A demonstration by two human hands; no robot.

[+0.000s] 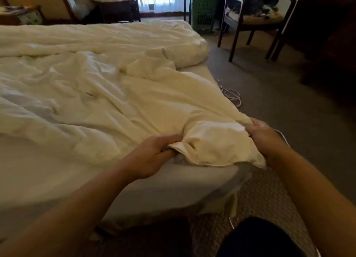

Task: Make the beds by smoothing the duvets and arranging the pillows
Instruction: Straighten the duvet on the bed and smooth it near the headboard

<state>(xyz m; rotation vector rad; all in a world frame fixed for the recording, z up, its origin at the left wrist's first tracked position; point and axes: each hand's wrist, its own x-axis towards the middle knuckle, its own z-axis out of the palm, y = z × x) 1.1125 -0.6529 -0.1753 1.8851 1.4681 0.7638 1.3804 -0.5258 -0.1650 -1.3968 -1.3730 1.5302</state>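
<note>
Bed (173, 181): fills the left and middle of the view, its near corner just in front of the person; bare mattress side shows below the covers.
Near duvet (96, 95): cream-white and heavily creased, spread over the closer part of the bed, with one corner pulled to the bed's near right corner.
Far duvet (107, 37): second cream cover lying across the far part of the bed, its right end bunched in a thick roll at the bed's edge.
Carpet (289, 102): grey-brown floor to the right of the bed.
Wooden chair (256, 23): stands on the carpet at upper right, clothes heaped on its seat.
Laundry basket (204, 10): green, slotted, upright beside the chair, beyond the bed's far corner.
Cable (232, 95): white, lying in loose coils on the carpet close to the bed's side.
Left hand (152, 156): fingers curled tight, gripping the near duvet's hem left of the corner.
Right hand (262, 135): fingers clenched on the same corner's right side, fabric gathered in the grip.
</note>
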